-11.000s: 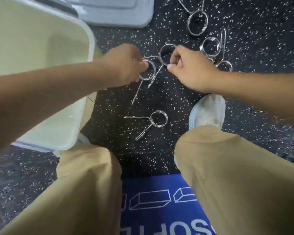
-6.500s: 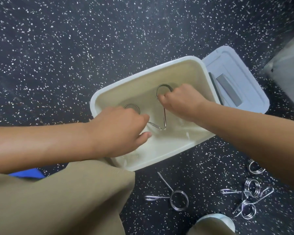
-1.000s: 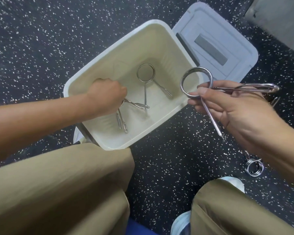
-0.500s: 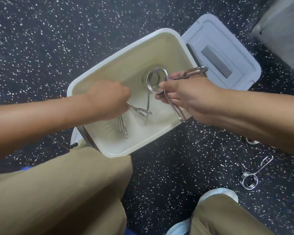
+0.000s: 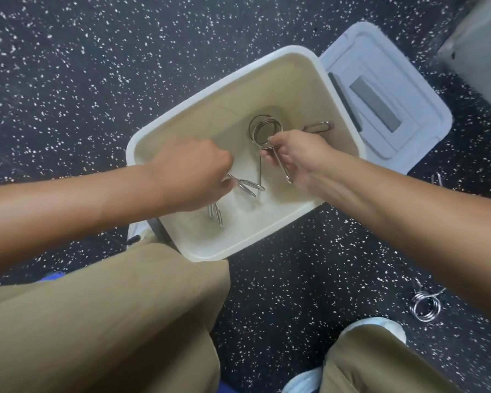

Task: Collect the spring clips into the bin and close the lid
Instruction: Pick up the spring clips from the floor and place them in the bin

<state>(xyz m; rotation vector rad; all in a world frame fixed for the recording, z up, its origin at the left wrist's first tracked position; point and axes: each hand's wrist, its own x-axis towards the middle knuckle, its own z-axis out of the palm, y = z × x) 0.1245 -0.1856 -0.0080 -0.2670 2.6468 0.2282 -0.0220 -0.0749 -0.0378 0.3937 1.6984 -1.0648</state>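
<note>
Partly hidden: my left hand [image 5: 189,175] covers coil of its spring clip [image 5: 245,186], only silver legs poke out toward my right; fingers curled closed, grip itself hard to confirm. My right hand [image 5: 298,156] pinches second clip [image 5: 264,131] at its coil, fingers closed on it, down inside cream bin [image 5: 338,92]. Coil faces up, one leg runs toward me, other toward open lid [image 5: 386,89]. Loose clip [image 5: 425,307] on speckled floor [image 5: 68,80], well apart from bin.
</note>
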